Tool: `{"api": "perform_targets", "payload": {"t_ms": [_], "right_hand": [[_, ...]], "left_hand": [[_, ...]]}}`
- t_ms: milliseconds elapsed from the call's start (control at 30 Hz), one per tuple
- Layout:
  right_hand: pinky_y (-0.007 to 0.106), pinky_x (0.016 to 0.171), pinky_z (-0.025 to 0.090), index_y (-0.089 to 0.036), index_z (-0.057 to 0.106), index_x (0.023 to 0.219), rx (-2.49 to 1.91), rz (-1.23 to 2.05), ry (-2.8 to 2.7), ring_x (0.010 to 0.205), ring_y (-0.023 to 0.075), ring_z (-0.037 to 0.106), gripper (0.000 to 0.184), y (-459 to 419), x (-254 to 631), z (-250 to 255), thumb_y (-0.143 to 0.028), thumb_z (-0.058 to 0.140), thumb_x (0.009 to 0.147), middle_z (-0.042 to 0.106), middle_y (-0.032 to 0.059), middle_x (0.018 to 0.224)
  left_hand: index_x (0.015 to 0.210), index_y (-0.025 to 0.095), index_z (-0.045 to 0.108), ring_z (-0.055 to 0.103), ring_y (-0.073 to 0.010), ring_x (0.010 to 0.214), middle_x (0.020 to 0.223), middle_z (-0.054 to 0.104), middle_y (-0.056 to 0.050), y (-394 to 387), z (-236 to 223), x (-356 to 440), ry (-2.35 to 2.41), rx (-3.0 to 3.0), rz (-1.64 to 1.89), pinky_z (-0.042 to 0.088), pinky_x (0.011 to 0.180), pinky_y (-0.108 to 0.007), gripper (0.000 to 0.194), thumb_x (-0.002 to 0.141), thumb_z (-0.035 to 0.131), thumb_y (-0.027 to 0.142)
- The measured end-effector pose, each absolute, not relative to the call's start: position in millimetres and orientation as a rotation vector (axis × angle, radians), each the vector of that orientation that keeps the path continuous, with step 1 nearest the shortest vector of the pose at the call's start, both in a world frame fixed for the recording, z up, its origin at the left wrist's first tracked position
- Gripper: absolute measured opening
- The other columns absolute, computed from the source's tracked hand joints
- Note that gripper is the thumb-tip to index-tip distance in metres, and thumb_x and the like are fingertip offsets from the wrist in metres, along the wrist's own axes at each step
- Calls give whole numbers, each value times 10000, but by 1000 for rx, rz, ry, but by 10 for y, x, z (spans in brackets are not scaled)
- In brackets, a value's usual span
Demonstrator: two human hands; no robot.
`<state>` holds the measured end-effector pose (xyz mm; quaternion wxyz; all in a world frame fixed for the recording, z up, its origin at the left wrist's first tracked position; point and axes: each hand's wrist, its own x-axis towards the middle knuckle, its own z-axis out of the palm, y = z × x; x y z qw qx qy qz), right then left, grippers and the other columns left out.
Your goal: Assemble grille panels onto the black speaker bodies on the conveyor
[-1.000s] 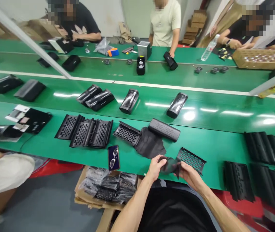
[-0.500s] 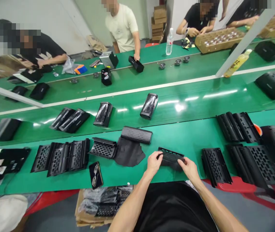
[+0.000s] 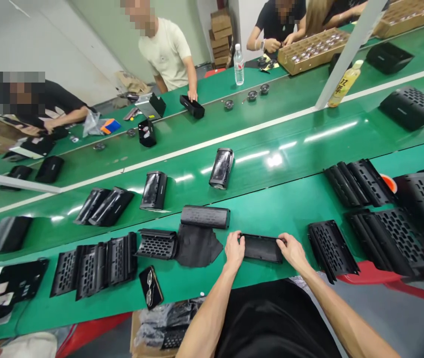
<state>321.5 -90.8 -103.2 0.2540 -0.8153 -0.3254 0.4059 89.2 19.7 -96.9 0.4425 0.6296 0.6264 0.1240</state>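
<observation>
Dark Chinese characters, one of them reading 双, stand on the yellow bottle (image 3: 344, 85) ahead of you, its smaller print too fine to make out. Left of the yellow bottle, the clear bottle (image 3: 239, 67) shows you red print, illegible. Right of the yellow bottle, a black case (image 3: 413, 107) bears a pale, unreadable mark; far to its left and nearer you, white print on a flat black box (image 3: 35, 273) is equally unclear.

A shallow, rectangular black panel (image 3: 262, 247) is matched in colour by a curved black plastic grille (image 3: 329, 244), patterned with rows of slots. The long, flat tabletop (image 3: 277, 206) is coloured green.
</observation>
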Motion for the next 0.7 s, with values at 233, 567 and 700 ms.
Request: {"api": "perform_targets", "payload": {"t_ms": [233, 567, 700], "right_hand": [[282, 541, 418, -230, 602, 1003, -1918, 1387, -732, 596, 168, 535, 468, -948, 3292, -520, -677, 566, 872, 565, -37, 716], [281, 651, 451, -215, 713, 1198, -1545, 1459, -487, 786, 177, 568, 550, -866, 3037, 285, -524, 884, 776, 638, 21, 928], [293, 685, 467, -226, 740, 1171, -1524, 1455, -468, 851, 200, 587, 548, -798, 2941, 425, -512, 923, 741, 665, 37, 961]], "left_hand": [[1059, 212, 614, 527, -116, 580, 776, 586, 33, 97, -537, 576, 1338, 1165, 383, 485, 564, -245, 368, 890, 655, 536], [1098, 185, 624, 450, -59, 526, 747, 529, 67, 240, 255, 205, 1170, 942, 616, 378, 475, -184, 495, 813, 810, 545], [1073, 176, 643, 446, -68, 551, 747, 527, 60, 300, 428, 130, 1169, 934, 653, 365, 485, -189, 489, 818, 817, 556]]}}
